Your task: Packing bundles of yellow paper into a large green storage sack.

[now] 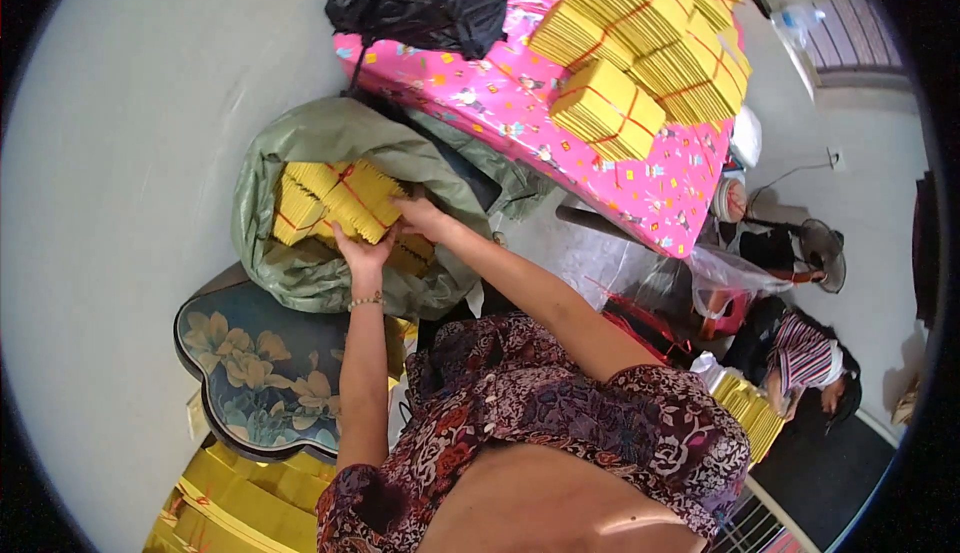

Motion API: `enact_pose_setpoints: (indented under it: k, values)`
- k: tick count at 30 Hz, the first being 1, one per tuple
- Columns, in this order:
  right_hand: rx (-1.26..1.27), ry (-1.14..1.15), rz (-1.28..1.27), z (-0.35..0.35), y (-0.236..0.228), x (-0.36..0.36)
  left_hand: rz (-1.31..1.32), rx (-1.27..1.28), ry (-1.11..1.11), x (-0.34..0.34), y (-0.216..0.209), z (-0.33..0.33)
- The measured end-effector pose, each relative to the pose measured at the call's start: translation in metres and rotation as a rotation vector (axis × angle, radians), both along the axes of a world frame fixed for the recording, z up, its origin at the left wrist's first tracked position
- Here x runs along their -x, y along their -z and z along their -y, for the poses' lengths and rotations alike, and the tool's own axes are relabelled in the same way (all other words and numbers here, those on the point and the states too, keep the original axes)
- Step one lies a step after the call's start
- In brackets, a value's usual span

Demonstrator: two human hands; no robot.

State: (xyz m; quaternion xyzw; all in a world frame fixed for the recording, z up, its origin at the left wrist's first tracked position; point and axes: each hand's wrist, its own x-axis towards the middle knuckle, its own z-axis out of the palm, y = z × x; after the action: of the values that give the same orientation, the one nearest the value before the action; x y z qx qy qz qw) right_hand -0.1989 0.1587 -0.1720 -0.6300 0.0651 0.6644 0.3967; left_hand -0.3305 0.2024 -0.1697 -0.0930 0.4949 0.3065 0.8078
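Left hand [363, 250], right hand [422, 217] clamped on string-tied yellow paper bundle [362, 196].
Probably dense, soft-edged; best held by opposite sides.

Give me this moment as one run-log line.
left hand: on yellow bundle, near end | right hand: on same bundle, right side | place: inside open green sack | nearby: tied yellow stacks on pink-covered table
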Motion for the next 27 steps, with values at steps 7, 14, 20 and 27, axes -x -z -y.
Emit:
enact_pose_setpoints:
  k: [7,14,20,27]
  values:
    - [-0.25,-0.177,0.047,0.109,-0.049,-0.052,-0.456,0.185,-0.061,-0.021,-0.019,0.074]
    - [-0.327,0.393,0.529,0.262,-0.063,-0.179,-0.582,-0.903,0.433,-0.153,-0.097,0.128]
    - [-0.219,0.658,0.571,0.273,-0.083,-0.307,-0.457,-1.245,0.614,-0.299,-0.087,0.078]
    - [-0.319,0.65,0.22,0.218,-0.078,-0.379,-0.241,-0.883,0.837,-0.372,-0.047,0.066]
